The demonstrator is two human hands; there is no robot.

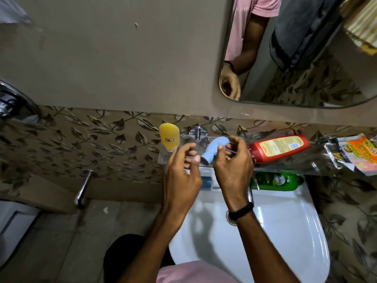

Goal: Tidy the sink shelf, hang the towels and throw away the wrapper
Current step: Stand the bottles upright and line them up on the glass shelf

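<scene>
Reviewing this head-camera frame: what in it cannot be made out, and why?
Head view, all of these:
- Light blue bottle on the glass shelf: the left hand and right hand cover its ends, so whether either grips it is unclear.
- Wrapper: cut off by the right edge, and its print is blurred.
- Green bottle: partly hidden behind the shelf's front, and its label is too small to read.
- Striped cloth: cut off by the top-right corner.

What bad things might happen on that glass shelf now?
1. The yellow bottle stands upright right at the left end of the glass shelf. A small bump might knock it off the end.
2. The red bottle lies on its side near the front edge, so it may roll off and drop into the sink below.
</scene>
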